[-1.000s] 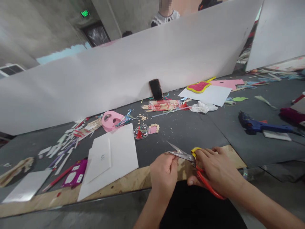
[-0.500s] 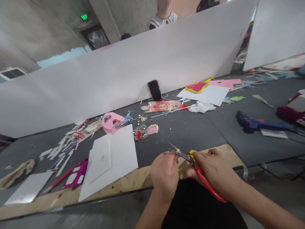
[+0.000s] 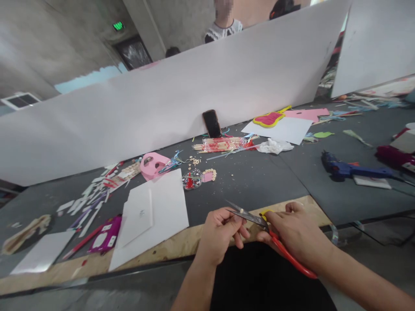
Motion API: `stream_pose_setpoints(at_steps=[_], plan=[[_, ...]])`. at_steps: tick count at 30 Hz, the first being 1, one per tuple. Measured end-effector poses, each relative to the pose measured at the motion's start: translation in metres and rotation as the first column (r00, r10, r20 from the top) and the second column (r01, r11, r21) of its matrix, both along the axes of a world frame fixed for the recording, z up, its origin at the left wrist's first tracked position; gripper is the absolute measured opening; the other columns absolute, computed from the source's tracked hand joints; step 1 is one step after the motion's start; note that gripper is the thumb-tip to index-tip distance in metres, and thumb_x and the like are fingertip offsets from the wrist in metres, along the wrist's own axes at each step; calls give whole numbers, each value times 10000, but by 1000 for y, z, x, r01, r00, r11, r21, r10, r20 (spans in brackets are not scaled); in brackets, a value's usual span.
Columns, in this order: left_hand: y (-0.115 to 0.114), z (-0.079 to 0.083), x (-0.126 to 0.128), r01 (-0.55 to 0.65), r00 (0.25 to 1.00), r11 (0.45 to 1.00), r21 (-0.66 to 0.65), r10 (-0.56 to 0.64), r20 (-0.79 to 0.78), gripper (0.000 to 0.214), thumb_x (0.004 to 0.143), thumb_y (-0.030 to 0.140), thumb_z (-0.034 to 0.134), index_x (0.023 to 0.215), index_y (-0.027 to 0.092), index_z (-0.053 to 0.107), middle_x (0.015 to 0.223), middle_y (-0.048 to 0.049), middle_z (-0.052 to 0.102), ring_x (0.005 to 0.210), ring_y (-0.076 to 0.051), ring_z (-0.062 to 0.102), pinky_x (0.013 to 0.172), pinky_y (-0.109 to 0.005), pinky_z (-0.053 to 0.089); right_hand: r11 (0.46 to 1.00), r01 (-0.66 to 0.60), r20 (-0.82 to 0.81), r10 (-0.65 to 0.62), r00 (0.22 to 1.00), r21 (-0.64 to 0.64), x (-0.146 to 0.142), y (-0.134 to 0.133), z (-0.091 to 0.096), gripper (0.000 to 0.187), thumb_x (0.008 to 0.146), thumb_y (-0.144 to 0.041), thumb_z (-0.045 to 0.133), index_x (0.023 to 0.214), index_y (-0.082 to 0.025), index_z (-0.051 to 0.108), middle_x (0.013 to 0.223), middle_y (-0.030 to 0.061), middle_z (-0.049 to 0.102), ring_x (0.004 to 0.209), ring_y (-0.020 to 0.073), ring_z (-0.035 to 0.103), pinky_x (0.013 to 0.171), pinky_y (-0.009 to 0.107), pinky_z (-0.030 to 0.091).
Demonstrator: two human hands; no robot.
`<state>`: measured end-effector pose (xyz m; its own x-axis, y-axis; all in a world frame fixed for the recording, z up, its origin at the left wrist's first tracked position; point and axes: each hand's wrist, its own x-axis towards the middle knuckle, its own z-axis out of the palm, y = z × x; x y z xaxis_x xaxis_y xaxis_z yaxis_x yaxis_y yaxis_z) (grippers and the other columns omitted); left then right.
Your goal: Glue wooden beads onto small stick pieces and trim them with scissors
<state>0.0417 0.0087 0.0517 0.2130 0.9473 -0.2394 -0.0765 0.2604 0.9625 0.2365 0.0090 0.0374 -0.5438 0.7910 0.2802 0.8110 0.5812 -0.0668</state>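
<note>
My right hand (image 3: 300,229) grips a pair of scissors (image 3: 292,257) with red handles, fingers around the loops and the blades pointing left, slightly parted. A small pale piece (image 3: 242,211) shows between the blades. Thumb and forefinger of my left hand (image 3: 218,235) pinch together right at that piece, while its other fingers curl loosely below. Both hands are over the front edge of the table. Behind them lies a pink tab edged with small pale beads (image 3: 210,175), joined to a round sparkly ornament (image 3: 192,179) with red in it.
White sheets (image 3: 171,203) and a purple packet (image 3: 105,235) lie to the left, with paper strips beyond. At the back are a phone (image 3: 212,123), wrapped sticks (image 3: 220,144) and crumpled tissue (image 3: 275,147). A blue glue gun (image 3: 356,169) rests at right. A white partition (image 3: 162,99) stands behind.
My left hand has shifted slightly left and turned, its lower fingers loosening into view. The scissors and my right hand have moved a little right and down.
</note>
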Motion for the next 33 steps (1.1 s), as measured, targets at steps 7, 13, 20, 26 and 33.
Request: stream_pose_setpoints(at_steps=[7,13,20,26,33], plan=[[2,-3,2,-42,996,995,92,50,-80,292,810,400,594,738,119,623,635,-56,678,445,-87,560,475,-193,429,999,37,8,-37,999,13,2,2,2,412,924,-495,357,666,-210,505,512,7,602,447,168,522,642,344,278],[-5,-4,9,-151,949,954,257,213,-233,212,836,360,566,830,155,618,713,-26,682,534,-114,622,542,-205,487,996,88,-19,-88,996,6,0,3,3,322,887,-466,421,763,-190,533,610,27,645,540,193,590,659,353,284],[-4,-6,7,-147,976,957,249,182,-123,213,834,341,569,795,138,619,662,-33,689,491,-119,606,505,-214,484,995,85,-46,-87,995,-46,0,4,5,247,768,-383,547,891,-170,521,853,96,680,762,259,634,709,379,297],[-1,-5,5,-85,994,973,216,97,-44,202,831,295,574,765,129,668,688,-43,697,486,-111,592,503,-222,490,994,26,-95,-36,995,-107,-1,3,6,269,787,-443,529,862,-188,496,820,83,675,764,254,633,712,382,312],[-1,0,3,-75,972,965,251,127,-196,186,833,260,552,783,135,681,685,-35,699,496,-110,609,513,-204,487,998,45,-51,-47,998,-51,-4,3,7,358,843,-544,467,819,-190,515,747,67,676,672,228,629,681,365,313]])
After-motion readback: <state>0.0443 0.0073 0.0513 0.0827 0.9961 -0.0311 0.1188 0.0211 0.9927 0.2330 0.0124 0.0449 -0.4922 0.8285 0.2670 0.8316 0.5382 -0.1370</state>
